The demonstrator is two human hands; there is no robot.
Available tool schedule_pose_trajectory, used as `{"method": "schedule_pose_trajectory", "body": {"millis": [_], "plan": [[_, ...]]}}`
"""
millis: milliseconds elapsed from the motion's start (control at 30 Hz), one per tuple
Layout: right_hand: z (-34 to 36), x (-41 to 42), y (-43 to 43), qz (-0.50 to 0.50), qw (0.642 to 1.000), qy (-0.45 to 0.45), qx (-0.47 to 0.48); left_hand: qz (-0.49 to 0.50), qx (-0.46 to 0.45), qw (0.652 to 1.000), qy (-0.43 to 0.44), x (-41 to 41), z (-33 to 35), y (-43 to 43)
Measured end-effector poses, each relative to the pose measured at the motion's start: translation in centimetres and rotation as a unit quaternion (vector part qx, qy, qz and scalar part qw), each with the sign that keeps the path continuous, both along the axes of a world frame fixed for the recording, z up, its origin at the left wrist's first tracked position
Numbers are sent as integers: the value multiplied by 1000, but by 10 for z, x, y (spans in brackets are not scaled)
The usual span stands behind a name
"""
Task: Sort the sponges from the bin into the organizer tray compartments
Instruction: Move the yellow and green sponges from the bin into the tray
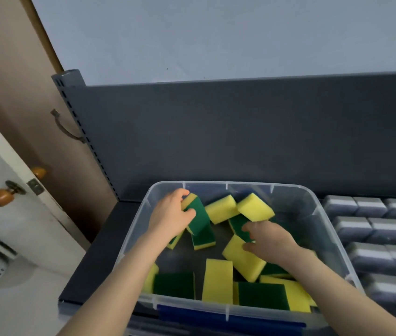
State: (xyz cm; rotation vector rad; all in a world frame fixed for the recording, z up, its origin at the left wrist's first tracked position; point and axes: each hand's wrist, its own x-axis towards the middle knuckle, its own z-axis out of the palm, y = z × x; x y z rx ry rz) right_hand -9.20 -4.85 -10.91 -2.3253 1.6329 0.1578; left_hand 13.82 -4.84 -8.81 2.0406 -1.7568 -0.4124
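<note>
Picking is in hand: inside the bin point(318, 207), left hand point(170, 218) grips a sponge point(198, 215), right hand point(268, 238) clasps another sponge point(239, 226). Next, lifting both clear toward the tray.

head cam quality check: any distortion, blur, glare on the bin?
Head view: wide-angle bending, the shelf back panel edge bows and the door leans. Lighting dim and flat, no hard shadows. Slight softness on the right hand; left hand sharper. The clear bin shows only faint sheen on its rim, sponges readable. Grey blocks at right look soft.
</note>
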Motion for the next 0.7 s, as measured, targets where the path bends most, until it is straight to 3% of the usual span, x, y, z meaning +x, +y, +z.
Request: {"method": "schedule_pose_trajectory", "body": {"millis": [100, 167, 267, 400, 533, 700], "plan": [[-12, 4, 6, 16, 998, 9, 55, 10, -41, 998, 38, -8, -14, -2], [-10, 3, 5, 1, 998, -42, 44, -1, -65, 997, 43, -11, -20, -3], [3, -4, -3, -43, 986, -148, -58, -3, -96, 995, 36, -8, -22, -6], [10, -6, -4, -32, 957, -173, -230, -20, -101, 995, 11, -5, -25, -7], [-2, -4, -5, -19, 975, -122, -184, -38, -101, 994, -8, -7, -26, -5], [-19, -7, -7, 2, 999, 25, -21, -38, -103, 994, -7, -7, -24, -4]]}}
